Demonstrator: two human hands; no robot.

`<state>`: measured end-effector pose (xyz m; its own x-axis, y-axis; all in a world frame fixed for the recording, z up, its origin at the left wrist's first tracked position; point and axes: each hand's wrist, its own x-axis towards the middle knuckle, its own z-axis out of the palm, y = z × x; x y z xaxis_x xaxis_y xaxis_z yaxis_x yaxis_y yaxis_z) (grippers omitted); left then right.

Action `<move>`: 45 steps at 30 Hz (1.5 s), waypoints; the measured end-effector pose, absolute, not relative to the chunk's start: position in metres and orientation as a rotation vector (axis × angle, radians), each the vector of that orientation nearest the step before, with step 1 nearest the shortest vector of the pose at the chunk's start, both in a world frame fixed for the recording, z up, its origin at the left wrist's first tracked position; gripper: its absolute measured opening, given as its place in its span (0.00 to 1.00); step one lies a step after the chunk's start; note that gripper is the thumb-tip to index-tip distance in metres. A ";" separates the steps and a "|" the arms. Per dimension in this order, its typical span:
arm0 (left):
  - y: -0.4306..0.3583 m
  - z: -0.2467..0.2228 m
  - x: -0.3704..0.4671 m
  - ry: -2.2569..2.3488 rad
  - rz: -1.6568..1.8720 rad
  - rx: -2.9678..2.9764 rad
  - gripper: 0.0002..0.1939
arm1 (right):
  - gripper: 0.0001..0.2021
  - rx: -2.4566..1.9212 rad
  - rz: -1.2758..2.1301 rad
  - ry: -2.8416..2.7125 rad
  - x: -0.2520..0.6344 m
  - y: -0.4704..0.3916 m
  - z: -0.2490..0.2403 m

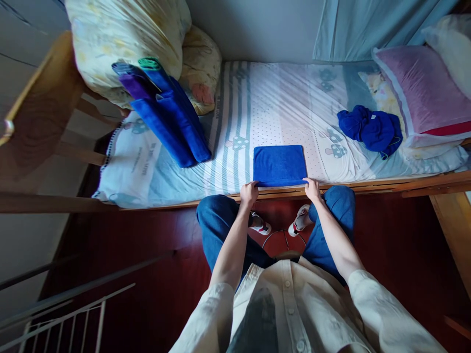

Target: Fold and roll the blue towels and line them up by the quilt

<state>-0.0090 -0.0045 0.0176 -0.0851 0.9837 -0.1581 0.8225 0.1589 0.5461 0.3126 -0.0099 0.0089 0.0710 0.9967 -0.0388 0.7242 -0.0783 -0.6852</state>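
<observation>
A blue towel (279,164), folded into a flat rectangle, lies at the near edge of the bed. My left hand (249,193) pinches its near left corner, and my right hand (312,190) pinches the near right corner. Both hands are closed on the cloth, with the fingertips partly hidden. To the left stand several long rolled or folded cloths (167,120), mostly blue, with purple and green ones among them. A crumpled blue cloth (371,130) rests further right on the sheet.
The bed (272,103) has a patterned sheet and a wooden front rail (368,189). A large stuffed bag (128,44) sits at the back left, a pink pillow (430,93) at the right. A white metal rack (73,318) stands at lower left.
</observation>
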 end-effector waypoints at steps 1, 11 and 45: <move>-0.003 0.019 -0.009 1.968 0.491 1.645 0.22 | 0.21 -1.853 0.719 -1.666 0.312 -0.009 0.010; 0.015 0.008 -0.007 1.977 0.811 1.221 0.12 | 0.12 -1.822 0.857 -1.205 0.306 0.012 -0.003; 0.005 -0.010 -0.012 2.149 0.713 1.244 0.11 | 0.16 -2.002 0.719 -1.315 0.306 0.009 -0.003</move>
<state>-0.0116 0.0046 -0.0102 -0.4195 0.8866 -0.1947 0.5943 0.4304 0.6794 0.3059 0.0085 -0.0028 0.3526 0.9304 -0.1004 0.5867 -0.3034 -0.7509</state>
